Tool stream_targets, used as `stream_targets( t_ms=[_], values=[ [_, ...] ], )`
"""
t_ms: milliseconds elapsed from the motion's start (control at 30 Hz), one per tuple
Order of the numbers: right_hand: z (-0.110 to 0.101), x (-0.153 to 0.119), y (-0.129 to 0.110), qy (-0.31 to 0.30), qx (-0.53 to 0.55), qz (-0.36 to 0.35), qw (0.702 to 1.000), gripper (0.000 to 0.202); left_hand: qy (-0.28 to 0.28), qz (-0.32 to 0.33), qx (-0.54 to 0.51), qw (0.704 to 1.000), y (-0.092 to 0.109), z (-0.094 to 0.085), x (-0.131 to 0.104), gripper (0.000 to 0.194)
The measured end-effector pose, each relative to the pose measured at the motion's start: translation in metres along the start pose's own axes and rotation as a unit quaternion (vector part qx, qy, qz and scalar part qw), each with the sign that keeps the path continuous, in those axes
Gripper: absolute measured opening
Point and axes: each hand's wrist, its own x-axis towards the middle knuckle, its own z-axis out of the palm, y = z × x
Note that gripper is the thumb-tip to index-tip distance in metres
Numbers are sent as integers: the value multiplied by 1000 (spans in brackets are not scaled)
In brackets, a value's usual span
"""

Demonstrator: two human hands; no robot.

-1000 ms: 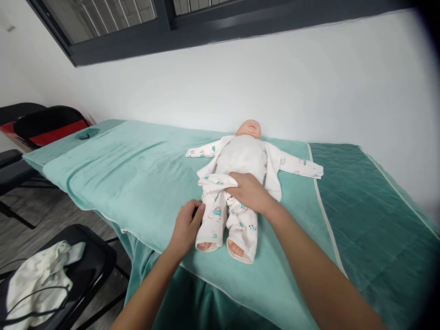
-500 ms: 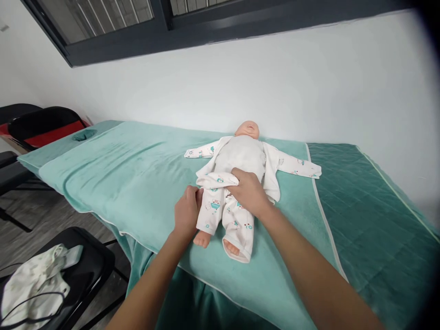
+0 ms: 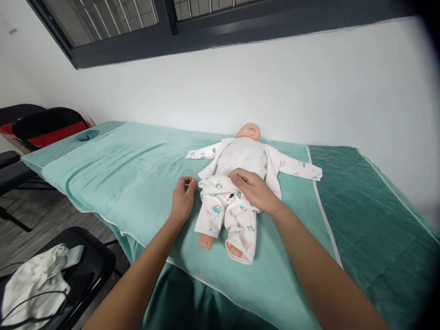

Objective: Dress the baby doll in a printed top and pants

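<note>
A baby doll [image 3: 244,158] lies on its back, head toward the wall, with its arms spread in the sleeves of an open white printed jacket [image 3: 295,168]. White patterned pants [image 3: 213,213] cover its legs, and both feet stick out at the cuffs. The waistband is bunched below the belly. My right hand [image 3: 252,189] is closed on the pants at the waist; its fingertips are partly hidden in the fabric. Left of the pants, my left hand [image 3: 182,199] hovers just apart from them, fingers loosely bent and holding nothing.
A light green cover [image 3: 137,169] lies over the padded bed, with a darker green quilted section [image 3: 364,192] at right. The wall and window frame [image 3: 220,34] are behind. At lower left, a black chair [image 3: 98,256] bears a white cloth [image 3: 34,279] and a cable.
My left hand has come away from the side of the pants, moving left and slightly up. My right hand stays at the waistband, whose front fold now lies more spread out.
</note>
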Motion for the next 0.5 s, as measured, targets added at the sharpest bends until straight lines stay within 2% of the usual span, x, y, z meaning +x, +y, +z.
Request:
stream_targets(
  t_ms=[100,167,267,333,400,433,500],
  values=[
    [-5,1,2,89,28,-6,996,36,13,-19,-12,1000,-3,8,33,37],
    [-18,2,8,187,9,-4,982,30,-5,-12,-6,1000,-3,16,57,39],
    [-51,-1,29,323,-145,66,933,23,-60,-4,11,998,0,31,90,38],
    [-73,-5,49,308,-267,189,893,27,-114,4,22,993,3,39,105,38],
    [-87,-8,68,243,-312,301,868,37,-173,14,25,985,6,45,114,37],
    [-90,-9,75,220,-314,330,863,40,-200,19,23,979,7,46,116,37],
    [-89,-8,85,193,-287,332,877,39,-240,26,16,970,8,46,117,34]
  ],
)
